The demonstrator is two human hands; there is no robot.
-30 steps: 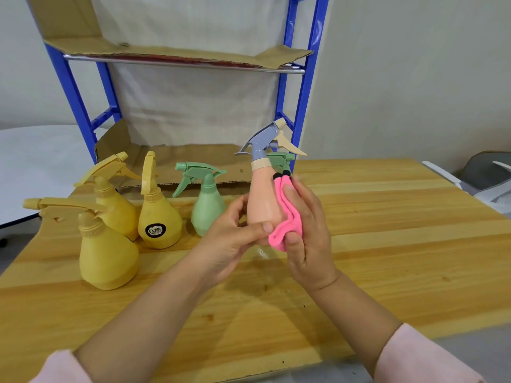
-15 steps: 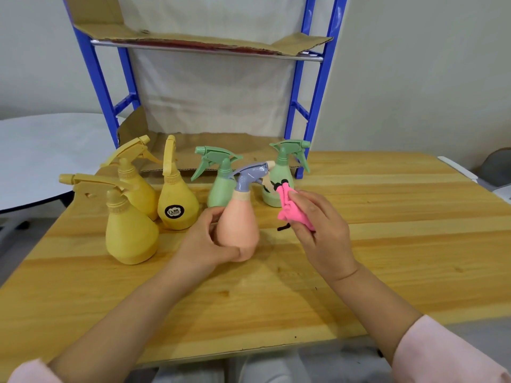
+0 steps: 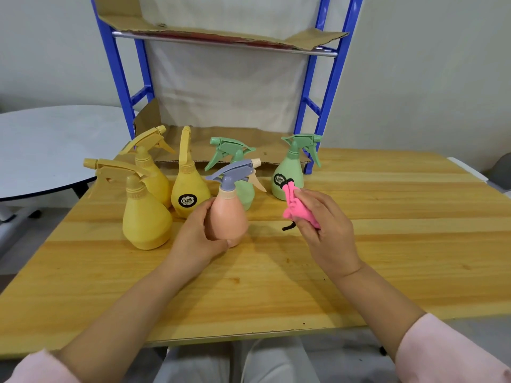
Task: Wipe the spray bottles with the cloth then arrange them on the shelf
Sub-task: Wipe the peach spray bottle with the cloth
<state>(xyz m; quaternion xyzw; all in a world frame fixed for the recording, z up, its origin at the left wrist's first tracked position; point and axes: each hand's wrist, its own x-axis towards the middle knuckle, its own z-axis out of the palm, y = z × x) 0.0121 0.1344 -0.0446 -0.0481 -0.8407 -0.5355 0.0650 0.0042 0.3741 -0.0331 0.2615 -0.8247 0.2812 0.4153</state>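
Note:
My left hand (image 3: 197,239) grips a peach spray bottle (image 3: 228,214) with a grey-blue trigger, standing on the wooden table (image 3: 387,244). My right hand (image 3: 323,225) holds a bunched pink cloth (image 3: 297,207) a short way to the bottle's right, apart from it. Three yellow spray bottles (image 3: 145,217) stand at the left. One green bottle (image 3: 244,189) is partly hidden behind the peach one, another green bottle (image 3: 290,172) stands by the shelf's right leg. The blue shelf (image 3: 329,78) rises at the table's back, its boards lined with cardboard (image 3: 221,37).
A round grey-white table (image 3: 41,145) stands off to the left. Cardboard lining the bottom shelf (image 3: 229,142) lies just behind the bottles. A grey chair edge (image 3: 502,167) shows at the far right. My legs are below the near table edge.
The peach bottle came down from mid-air to the table with my left hand on it. My right hand pulled the pink cloth off the bottle to the right.

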